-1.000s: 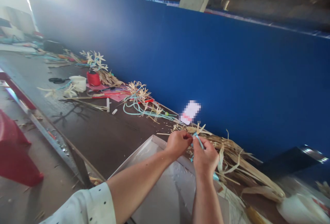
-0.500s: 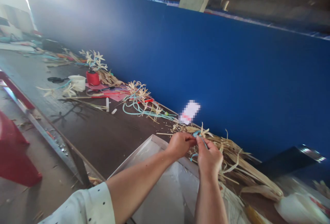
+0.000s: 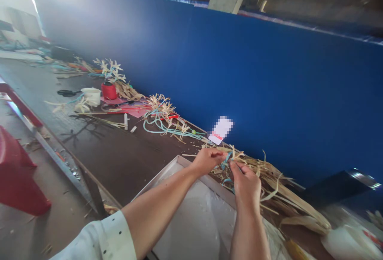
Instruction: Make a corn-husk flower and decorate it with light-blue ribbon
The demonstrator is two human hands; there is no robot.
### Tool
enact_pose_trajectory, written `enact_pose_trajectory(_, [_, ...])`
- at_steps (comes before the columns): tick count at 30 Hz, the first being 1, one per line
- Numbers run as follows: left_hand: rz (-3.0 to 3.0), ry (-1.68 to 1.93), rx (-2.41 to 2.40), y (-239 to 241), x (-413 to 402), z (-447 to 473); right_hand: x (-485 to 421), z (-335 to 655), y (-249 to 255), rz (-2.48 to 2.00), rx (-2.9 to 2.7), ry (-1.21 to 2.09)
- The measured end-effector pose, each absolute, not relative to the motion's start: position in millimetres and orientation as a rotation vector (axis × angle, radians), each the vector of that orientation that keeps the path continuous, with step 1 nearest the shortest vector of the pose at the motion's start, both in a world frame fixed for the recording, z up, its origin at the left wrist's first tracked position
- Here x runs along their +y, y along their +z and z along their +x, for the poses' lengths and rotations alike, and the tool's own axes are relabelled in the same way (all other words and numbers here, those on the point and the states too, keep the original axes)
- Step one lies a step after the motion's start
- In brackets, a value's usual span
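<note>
Left hand (image 3: 208, 161): fingers bent, thumb and fingertips drawn nearly together; by my view it seems to pinch the blue strip (image 3: 226, 160), though the exact contact is too small for me to confirm.

Right hand (image 3: 247, 185): thumb and forefinger closed on the base of a pale flower (image 3: 237, 155), its petals splayed beyond the fingertips.

Location of flower and strip: between the two sets of fingertips, lifted over the far edge of the white tray (image 3: 220, 188).

Near stock: dry husks (image 3: 275, 174), loose along the panel side of the table (image 3: 125, 152), close to the right hand.

Farther stock: light blue stems (image 3: 155, 131), looped; pale flowers (image 3: 161, 106) heaped beside them; white cup (image 3: 92, 97); red spool (image 3: 109, 91); black scissors (image 3: 66, 93). Backing: blue panel (image 3: 191, 72).

Risks, my judgement: strip slackening, should the left pinch loosen; strip tearing, from too hard a pull; petals bending or snapping, as they look dry and a slip of the right thumb would press on them; husks snagging the strip, from working so near the pile; flower turning in the right hand, since only fingertips hold it.
</note>
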State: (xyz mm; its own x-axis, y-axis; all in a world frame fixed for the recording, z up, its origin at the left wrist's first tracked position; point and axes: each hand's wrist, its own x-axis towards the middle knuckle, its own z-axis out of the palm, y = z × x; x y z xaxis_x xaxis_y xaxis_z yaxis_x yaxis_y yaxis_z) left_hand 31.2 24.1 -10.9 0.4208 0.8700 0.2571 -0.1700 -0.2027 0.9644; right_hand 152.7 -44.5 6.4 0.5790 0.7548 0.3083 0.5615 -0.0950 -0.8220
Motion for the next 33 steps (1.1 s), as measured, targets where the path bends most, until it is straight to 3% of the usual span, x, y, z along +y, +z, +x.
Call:
enact_pose_trajectory(15, [1.285, 1.007, 0.710, -9, 27, 29, -48, 138, 17, -1.765, -1.239, 0.262])
enact_pose_trajectory(33, [1.094, 1.018, 0.707, 4, 19, 25, -44, 147, 0, -1.593, -1.172, 0.567])
